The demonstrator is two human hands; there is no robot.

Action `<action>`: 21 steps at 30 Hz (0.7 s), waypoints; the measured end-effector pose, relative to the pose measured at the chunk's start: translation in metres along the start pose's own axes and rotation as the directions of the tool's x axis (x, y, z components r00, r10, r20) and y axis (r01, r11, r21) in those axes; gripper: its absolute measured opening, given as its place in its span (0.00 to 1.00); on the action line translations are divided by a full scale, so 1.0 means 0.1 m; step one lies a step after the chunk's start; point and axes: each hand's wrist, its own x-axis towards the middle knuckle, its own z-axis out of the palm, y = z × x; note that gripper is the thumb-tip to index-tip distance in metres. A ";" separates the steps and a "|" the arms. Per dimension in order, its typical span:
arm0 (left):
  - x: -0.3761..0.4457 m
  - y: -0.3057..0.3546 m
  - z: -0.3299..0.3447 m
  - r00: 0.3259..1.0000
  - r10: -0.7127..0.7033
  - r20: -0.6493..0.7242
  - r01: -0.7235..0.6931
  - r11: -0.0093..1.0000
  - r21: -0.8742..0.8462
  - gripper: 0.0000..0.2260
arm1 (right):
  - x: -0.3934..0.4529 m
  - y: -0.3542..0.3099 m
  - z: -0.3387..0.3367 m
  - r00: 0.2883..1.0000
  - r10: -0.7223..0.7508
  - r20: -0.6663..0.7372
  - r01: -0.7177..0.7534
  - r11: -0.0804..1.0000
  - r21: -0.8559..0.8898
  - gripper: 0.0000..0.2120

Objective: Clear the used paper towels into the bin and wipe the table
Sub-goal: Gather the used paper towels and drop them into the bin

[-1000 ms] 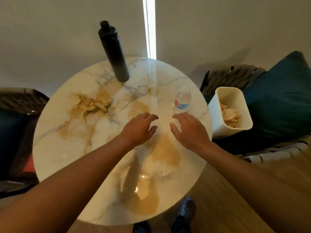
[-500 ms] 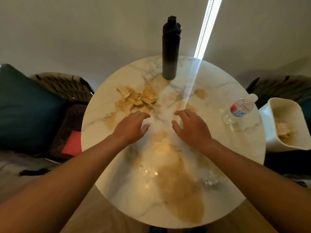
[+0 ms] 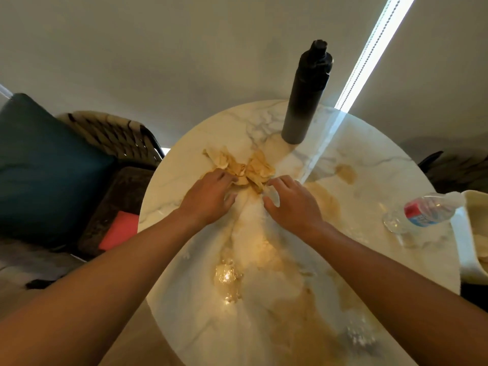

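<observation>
Towels: one soggy brown wad (image 3: 241,167) lies at about 11 o'clock on the surface (image 3: 369,143), short of the flask. I cannot count the separate sheets in it; they are crumpled together.

Left hand: my left hand (image 3: 208,198) comes in from 7 o'clock, fingers loosely curled with their tips touching the wad's near left edge. It is not closed on anything yet.

Right hand: my right hand (image 3: 293,204) comes in from 5 o'clock, fingers bent and slightly spread, tips at the wad's near right edge. Whether they grip paper I cannot tell.

Why both: I judge I bracket the wad from two sides so the wet paper gathers into one lump instead of tearing or dripping.

Bin: one white bin (image 3: 475,233) stands off the surface's edge at 3 o'clock, with pale paper showing inside. Close by, so the carry is short.

Bottle: one clear water bottle (image 3: 422,213) at 3 o'clock, near the bin. It sits on my likely path there and could be knocked.

Flask: one black flask (image 3: 306,93) upright at 12 o'clock, just beyond the wad.

Spill: brown liquid is smeared and pooled from the middle toward 6 o'clock, so wiping is not yet done.

Count: two hands, one wad, one bin, one bottle, one flask.
</observation>
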 end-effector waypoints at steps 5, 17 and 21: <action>0.27 -0.05 -0.01 1.000 0.007 -0.009 -0.007 0.999 0.038 0.21 | 0.31 -0.02 0.11 0.998 0.008 0.061 -0.006 1.000 -0.030 0.22; 0.62 -0.14 0.11 0.997 0.056 0.049 -0.065 0.978 0.200 0.17 | 0.69 0.06 0.38 0.992 -0.004 0.128 0.008 0.999 -0.031 0.16; 0.62 -0.12 0.10 0.996 0.081 -0.026 -0.074 0.975 0.211 0.11 | 0.65 0.11 0.39 0.996 -0.032 0.087 0.036 0.999 -0.035 0.13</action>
